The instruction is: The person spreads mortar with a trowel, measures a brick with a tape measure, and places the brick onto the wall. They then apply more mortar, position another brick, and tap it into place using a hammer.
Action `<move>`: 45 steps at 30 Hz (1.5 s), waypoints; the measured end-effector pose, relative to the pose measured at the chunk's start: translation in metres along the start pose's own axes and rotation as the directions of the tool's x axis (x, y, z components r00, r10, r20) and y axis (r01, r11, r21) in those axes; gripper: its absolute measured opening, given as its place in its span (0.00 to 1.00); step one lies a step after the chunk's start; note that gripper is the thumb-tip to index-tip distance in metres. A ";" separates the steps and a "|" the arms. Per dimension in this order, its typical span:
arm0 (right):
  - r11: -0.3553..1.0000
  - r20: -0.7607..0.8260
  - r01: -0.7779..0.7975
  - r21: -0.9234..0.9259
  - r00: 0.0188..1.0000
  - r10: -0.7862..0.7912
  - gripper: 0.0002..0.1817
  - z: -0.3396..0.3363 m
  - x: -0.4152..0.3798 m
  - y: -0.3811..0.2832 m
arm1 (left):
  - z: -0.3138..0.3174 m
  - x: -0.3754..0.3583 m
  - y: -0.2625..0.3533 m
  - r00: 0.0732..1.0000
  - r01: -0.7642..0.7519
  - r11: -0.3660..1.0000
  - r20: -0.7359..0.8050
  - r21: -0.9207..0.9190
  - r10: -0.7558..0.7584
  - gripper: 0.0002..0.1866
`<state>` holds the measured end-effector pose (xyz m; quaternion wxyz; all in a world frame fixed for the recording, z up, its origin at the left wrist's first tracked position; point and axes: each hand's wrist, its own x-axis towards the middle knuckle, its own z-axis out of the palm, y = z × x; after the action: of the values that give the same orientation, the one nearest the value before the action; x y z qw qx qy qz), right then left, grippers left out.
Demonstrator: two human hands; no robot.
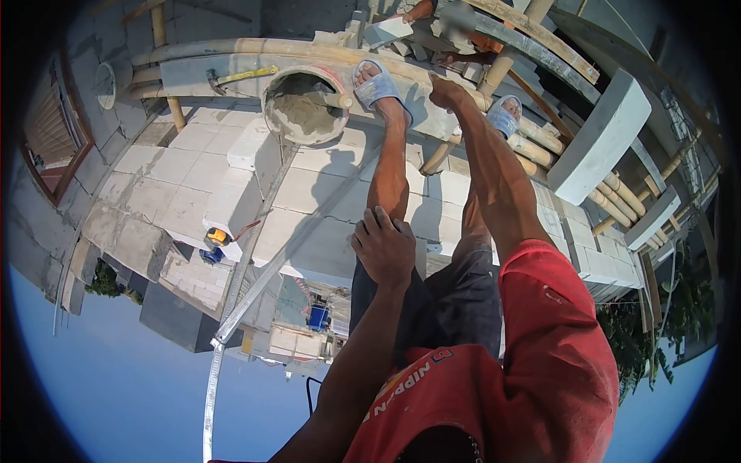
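My left hand lies flat on my left knee, fingers spread and holding nothing. My right arm stretches out from a red sleeve. My right hand is down at the grey plank lying on bamboo poles, fingers curled against its edge beside my feet. I cannot see anything held in it. Both feet wear grey-blue sandals and stand on the plank and poles. I wear a red shirt and dark shorts.
A bucket of grey mortar sits left of my feet, with a yellow-handled hammer on the plank. A long metal straightedge and a yellow tape measure rest on the white block wall. A large loose block is at right. Another person's hand is at top.
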<state>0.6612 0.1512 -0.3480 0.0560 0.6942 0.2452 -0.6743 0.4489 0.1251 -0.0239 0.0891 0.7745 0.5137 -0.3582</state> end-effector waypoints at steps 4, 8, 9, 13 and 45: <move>1.000 -0.068 0.011 -0.007 0.998 -0.012 0.37 -0.004 -0.006 0.002 | -0.001 0.001 -0.001 0.999 -0.011 1.000 -0.036 -0.012 0.011 0.22; 0.993 -0.164 0.071 -0.097 0.983 -0.086 0.36 0.002 0.012 0.007 | -0.008 0.005 -0.002 0.999 -0.016 0.999 -0.046 -0.031 0.015 0.20; 0.994 -0.176 0.056 -0.093 0.982 -0.072 0.36 0.005 0.019 0.010 | -0.009 0.006 -0.003 0.999 -0.010 0.999 -0.040 -0.042 0.008 0.19; 0.997 -0.325 -0.006 -0.072 0.945 -0.018 0.38 -0.002 0.007 -0.015 | -0.016 0.012 -0.009 1.000 0.009 0.990 -0.009 -0.139 -0.010 0.19; 0.908 -0.799 0.337 -0.249 0.458 -0.389 0.61 0.005 -0.084 -0.023 | -0.025 0.007 -0.029 0.987 0.156 0.796 0.060 -0.585 -0.149 0.18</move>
<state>0.6495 0.1464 -0.2614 -0.1932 0.8591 0.4021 -0.2507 0.4367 0.1557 -0.0035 0.2979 0.6632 0.6592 -0.1921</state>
